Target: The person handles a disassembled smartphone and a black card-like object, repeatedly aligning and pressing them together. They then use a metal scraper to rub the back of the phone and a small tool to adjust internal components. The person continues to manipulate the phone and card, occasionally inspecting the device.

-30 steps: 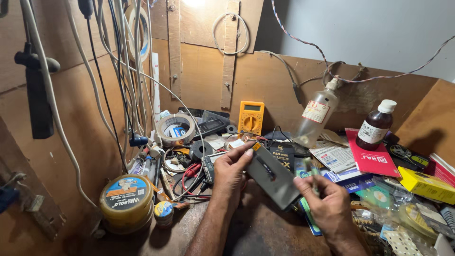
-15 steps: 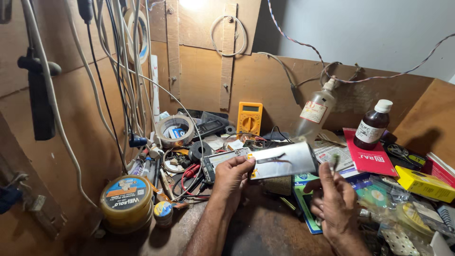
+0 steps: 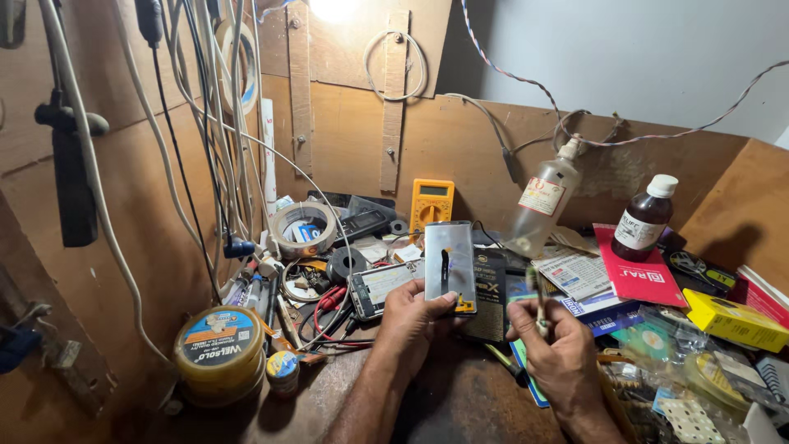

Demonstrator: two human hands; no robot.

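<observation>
Left hand (image 3: pixel 419 316) fingers pinch phone screen panel (image 3: pixel 449 265) upright. Right hand (image 3: pixel 552 341) fingers grip thin tool (image 3: pixel 538 296). Inspection step, I judge; next needs steady tool aim.

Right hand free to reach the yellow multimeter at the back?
Probably not: the right hand grips a thin tool, and the upheld phone panel in the left hand blocks the yellow multimeter.

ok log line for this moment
left hand: holds phone screen panel upright | right hand: grips thin tool | bench: cluttered
</observation>
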